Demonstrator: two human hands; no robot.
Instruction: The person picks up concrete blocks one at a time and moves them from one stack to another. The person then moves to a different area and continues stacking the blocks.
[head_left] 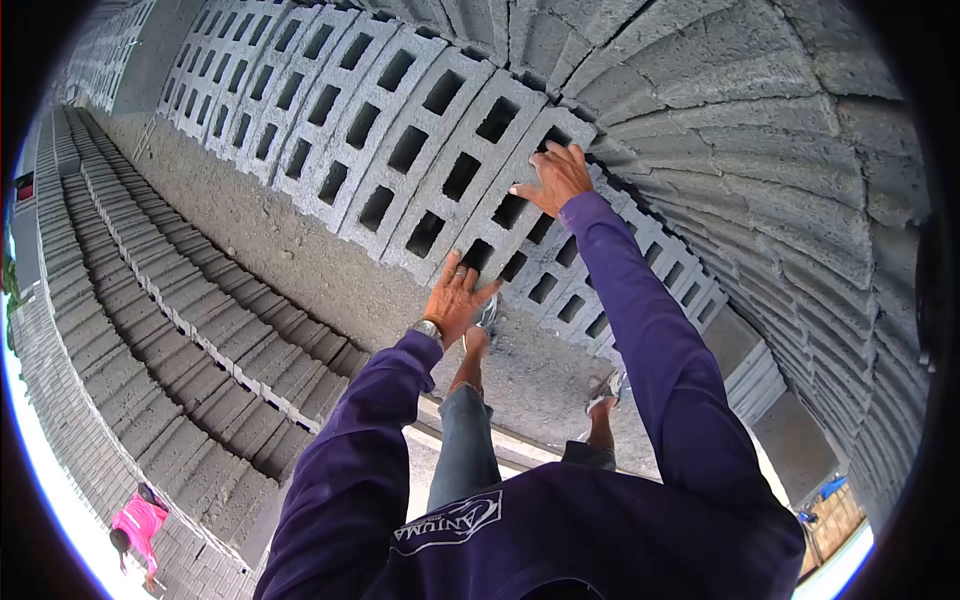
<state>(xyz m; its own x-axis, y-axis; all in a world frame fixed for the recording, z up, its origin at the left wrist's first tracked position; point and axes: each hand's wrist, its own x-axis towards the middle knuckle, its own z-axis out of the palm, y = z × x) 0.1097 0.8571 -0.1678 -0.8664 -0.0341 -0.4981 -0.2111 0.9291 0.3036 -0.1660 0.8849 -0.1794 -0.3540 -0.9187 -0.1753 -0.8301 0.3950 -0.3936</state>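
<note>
A grey hollow concrete block stands at the near end of a row of like blocks, its rectangular holes facing me. My right hand is bent over its upper part, fingertips at one hole and thumb by the hole below, gripping the web between. My left hand, with a ring and a wristwatch, grips the block's lower end, its fingertips at the lowest hole and its thumb apart. The undersides of both hands are hidden.
The block row runs away to the upper left. Stacked blocks rise on the right, and long stacks line the left. Sandy ground lies between. My feet are below the hands. A person in pink is at lower left.
</note>
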